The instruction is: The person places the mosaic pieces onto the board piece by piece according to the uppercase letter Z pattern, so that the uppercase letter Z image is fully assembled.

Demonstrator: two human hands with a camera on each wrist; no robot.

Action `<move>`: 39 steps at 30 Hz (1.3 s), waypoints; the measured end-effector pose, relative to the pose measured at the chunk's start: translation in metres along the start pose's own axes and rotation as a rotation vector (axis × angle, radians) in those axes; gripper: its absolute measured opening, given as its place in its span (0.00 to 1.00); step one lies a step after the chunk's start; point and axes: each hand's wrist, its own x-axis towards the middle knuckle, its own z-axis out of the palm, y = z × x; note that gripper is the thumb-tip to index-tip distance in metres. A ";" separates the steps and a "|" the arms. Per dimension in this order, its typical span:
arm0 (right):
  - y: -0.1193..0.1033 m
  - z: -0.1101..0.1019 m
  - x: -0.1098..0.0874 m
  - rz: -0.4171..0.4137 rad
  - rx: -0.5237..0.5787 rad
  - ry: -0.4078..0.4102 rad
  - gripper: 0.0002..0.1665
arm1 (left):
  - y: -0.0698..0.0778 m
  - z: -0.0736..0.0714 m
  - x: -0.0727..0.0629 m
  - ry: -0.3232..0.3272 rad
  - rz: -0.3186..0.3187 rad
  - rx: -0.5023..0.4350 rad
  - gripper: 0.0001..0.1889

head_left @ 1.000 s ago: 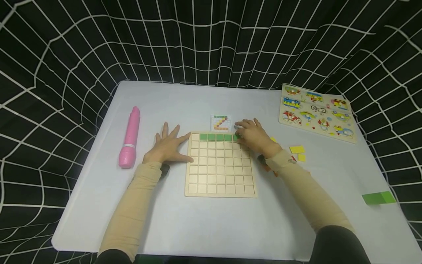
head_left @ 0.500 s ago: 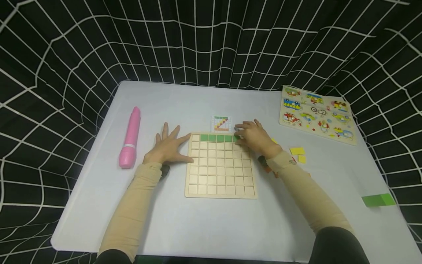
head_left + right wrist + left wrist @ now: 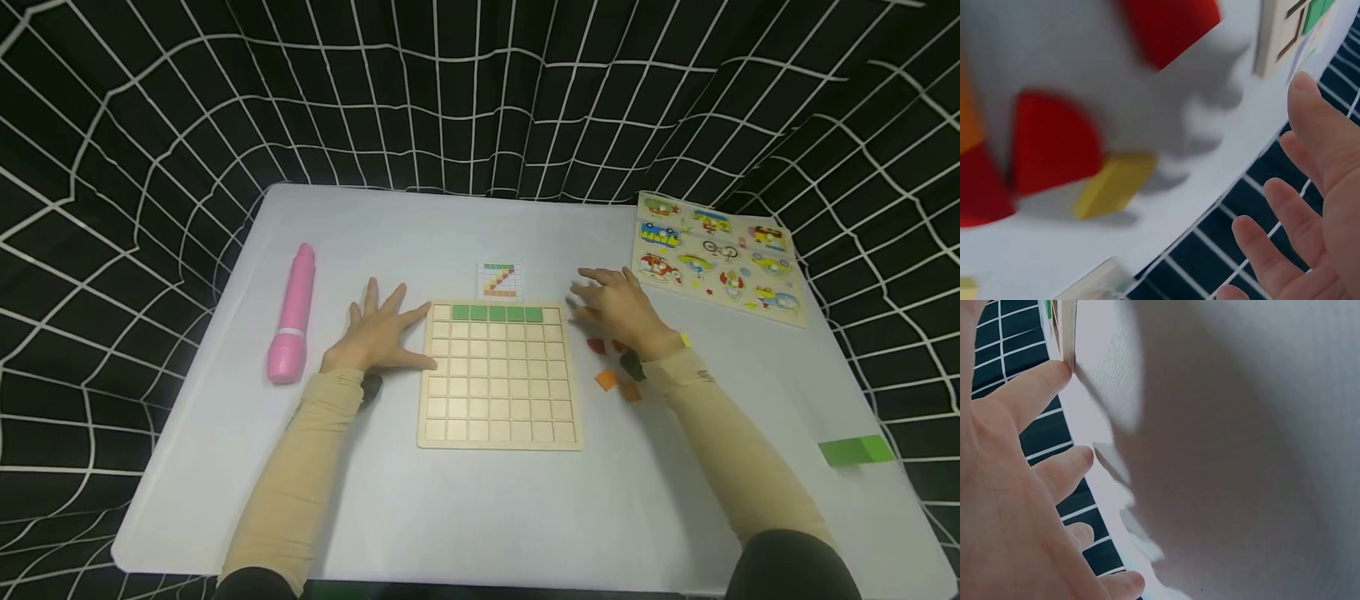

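A wooden grid board (image 3: 498, 392) lies mid-table, with a row of several green square tiles (image 3: 497, 313) in its top row. My left hand (image 3: 375, 337) is spread at the board's left side, thumb and index finger touching its edge; the left wrist view shows a fingertip against the board's side (image 3: 1067, 337). Off the board's upper right corner, my right hand (image 3: 622, 312) hovers with loosely extended fingers and holds nothing. Below it lie red quarter-round pieces (image 3: 1054, 144), a yellow piece (image 3: 1116, 184) and orange pieces (image 3: 607, 380), partly hidden by hand and wrist.
A small pattern card (image 3: 500, 282) lies just beyond the board. At the left is a pink hammer-like stick (image 3: 294, 312). A vehicle picture puzzle (image 3: 720, 257) sits at the back right, and a green block (image 3: 857, 450) near the right table edge.
My right hand has let go of the green tile at the right end of the top row and moved right, off the board. My left hand stays at the board's edge.
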 end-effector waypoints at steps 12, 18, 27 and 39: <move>0.030 -0.002 -0.022 0.119 -0.022 -0.067 0.24 | -0.002 0.000 -0.001 0.001 0.009 -0.011 0.56; 0.041 -0.004 -0.035 0.186 0.008 -0.105 0.23 | -0.002 0.001 -0.001 0.000 0.008 -0.034 0.56; 0.054 -0.004 -0.052 0.207 -0.008 -0.107 0.21 | -0.003 0.003 -0.001 0.007 0.011 -0.038 0.56; 0.070 -0.005 -0.070 0.244 0.013 -0.137 0.20 | -0.003 0.002 -0.001 0.002 0.008 -0.032 0.56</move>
